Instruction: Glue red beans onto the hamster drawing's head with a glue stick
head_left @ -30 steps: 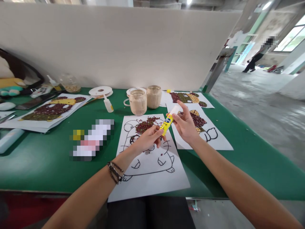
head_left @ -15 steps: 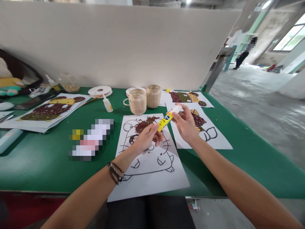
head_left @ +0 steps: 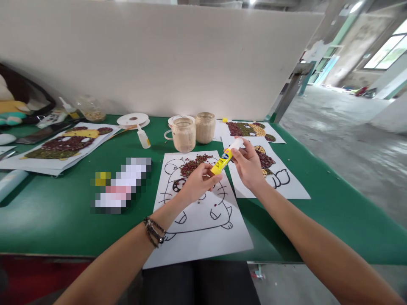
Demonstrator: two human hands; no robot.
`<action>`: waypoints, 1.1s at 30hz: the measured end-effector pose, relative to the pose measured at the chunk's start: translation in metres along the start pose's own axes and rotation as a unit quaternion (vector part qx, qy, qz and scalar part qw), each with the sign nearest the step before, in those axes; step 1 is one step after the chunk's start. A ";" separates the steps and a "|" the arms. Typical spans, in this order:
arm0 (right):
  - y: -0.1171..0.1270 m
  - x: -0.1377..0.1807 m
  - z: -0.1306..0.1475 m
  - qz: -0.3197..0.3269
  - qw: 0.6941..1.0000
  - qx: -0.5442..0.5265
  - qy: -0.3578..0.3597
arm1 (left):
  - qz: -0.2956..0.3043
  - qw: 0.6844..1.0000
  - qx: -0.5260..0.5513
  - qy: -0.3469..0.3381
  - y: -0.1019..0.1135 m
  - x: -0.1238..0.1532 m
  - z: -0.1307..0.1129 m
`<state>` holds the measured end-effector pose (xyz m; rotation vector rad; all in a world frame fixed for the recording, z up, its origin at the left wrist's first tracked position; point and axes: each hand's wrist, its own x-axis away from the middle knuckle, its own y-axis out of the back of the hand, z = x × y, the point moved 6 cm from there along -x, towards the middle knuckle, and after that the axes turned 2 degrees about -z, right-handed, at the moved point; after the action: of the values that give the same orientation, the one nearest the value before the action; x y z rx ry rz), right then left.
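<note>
Both hands meet above the green table (head_left: 57, 220) and share a yellow glue stick (head_left: 222, 162), which slants up and to the right between them. The left hand (head_left: 199, 184) pinches the lower yellow end of the stick between thumb and fingertips, with a beaded bracelet (head_left: 154, 231) on its wrist. The right hand (head_left: 248, 165) closes its thumb and fingers around the white cap (head_left: 237, 145) at the upper end. Directly under the left hand lies a white sheet with an outlined cartoon animal (head_left: 200, 220), and a patch of red beans (head_left: 193, 165) fills part of the drawing just beyond the left fingertips. Under and beyond the right hand lies a second sheet (head_left: 286, 188), partly covered with dark and yellow seeds. Farther past the hands stand two glass jars (head_left: 193, 133) of pale grain side by side, touching or nearly so. A small squeeze bottle (head_left: 143, 137) lies to the left of the jars, with a white tape roll (head_left: 132, 120) just behind it. Well to the left of the left hand rests a finished seed picture (head_left: 63, 144) on paper. A third seed picture (head_left: 251, 129) lies beyond the right hand, near the white partition board (head_left: 159, 59).
</note>
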<state>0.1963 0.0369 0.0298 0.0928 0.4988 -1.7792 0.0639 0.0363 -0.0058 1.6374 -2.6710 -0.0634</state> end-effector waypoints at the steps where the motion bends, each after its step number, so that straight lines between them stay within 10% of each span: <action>1: -0.001 0.001 0.000 -0.001 1.000 -0.004 -0.002 | -0.009 1.000 -0.010 -0.012 0.001 0.001 -0.001; 9: -0.002 0.003 -0.003 -0.014 1.000 -0.007 -0.010 | 0.113 0.971 0.155 0.142 -0.017 0.013 0.004; 15: -0.003 0.003 -0.006 -0.012 1.000 -0.016 -0.022 | 0.026 0.994 0.090 0.053 -0.006 0.006 0.000; 20: -0.003 0.003 -0.007 -0.025 0.999 -0.032 -0.022 | 0.150 0.961 0.184 0.141 -0.021 0.012 0.005; 26: -0.003 0.004 -0.009 -0.030 0.999 -0.020 -0.032 | 0.030 0.996 0.063 0.049 -0.006 0.006 0.001; 33: -0.005 0.005 -0.008 -0.033 0.999 -0.022 -0.033 | 0.192 0.936 0.236 0.177 -0.024 0.015 0.006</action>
<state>0.1887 0.0359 0.0222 -0.0142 0.4984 -1.8290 0.0781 0.0122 -0.0125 1.0157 -2.7731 0.8462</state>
